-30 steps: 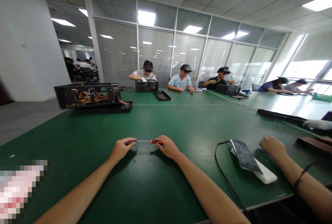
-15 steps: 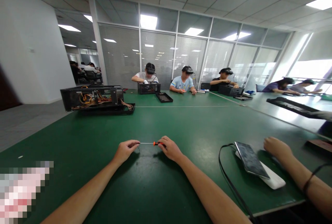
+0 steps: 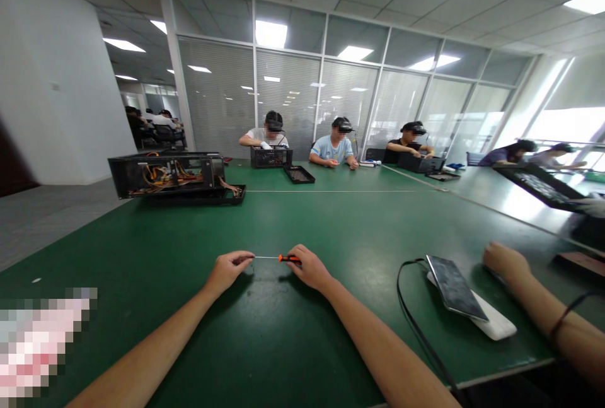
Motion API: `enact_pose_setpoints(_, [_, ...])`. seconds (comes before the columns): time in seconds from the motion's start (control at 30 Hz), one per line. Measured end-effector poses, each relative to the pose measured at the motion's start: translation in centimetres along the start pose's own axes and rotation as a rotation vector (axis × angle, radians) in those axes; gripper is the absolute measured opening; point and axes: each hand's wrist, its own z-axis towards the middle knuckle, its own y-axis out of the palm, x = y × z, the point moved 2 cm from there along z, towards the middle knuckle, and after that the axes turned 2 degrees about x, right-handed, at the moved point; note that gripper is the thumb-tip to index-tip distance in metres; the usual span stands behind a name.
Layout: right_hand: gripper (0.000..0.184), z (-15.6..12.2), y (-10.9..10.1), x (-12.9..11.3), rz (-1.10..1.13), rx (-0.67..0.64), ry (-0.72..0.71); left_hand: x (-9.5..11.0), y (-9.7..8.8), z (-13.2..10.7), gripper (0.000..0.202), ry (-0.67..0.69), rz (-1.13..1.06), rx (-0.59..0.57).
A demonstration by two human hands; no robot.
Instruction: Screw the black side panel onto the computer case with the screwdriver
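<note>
A screwdriver (image 3: 286,258) with an orange and black handle lies level between my two hands, just above or on the green table (image 3: 283,332). My right hand (image 3: 309,267) is closed round its handle. The thumb and fingers of my left hand (image 3: 230,270) pinch the far end of the thin metal shaft; the tip is hidden in them. Bare shaft shows between the two hands.
An opened black computer case (image 3: 165,174) with orange cables stands at the back left. To my right, a phone (image 3: 456,287) rests on a white power bank (image 3: 496,320) with a black cable, beside a neighbour's forearm (image 3: 539,294). Several co-workers sit across the table.
My hands and the screwdriver hold almost the same pose. At the far right, a co-worker's gloved hand has tilted a black panel. The view has shifted slightly.
</note>
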Motion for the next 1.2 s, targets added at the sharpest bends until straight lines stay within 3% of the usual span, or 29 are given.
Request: enact_pose_setpoints(1.2, [0.017,0.03,-0.12,-0.32,0.004,-0.034,0.030,-0.13,0.10,0.06,0.032,-0.053,-0.097,0.041])
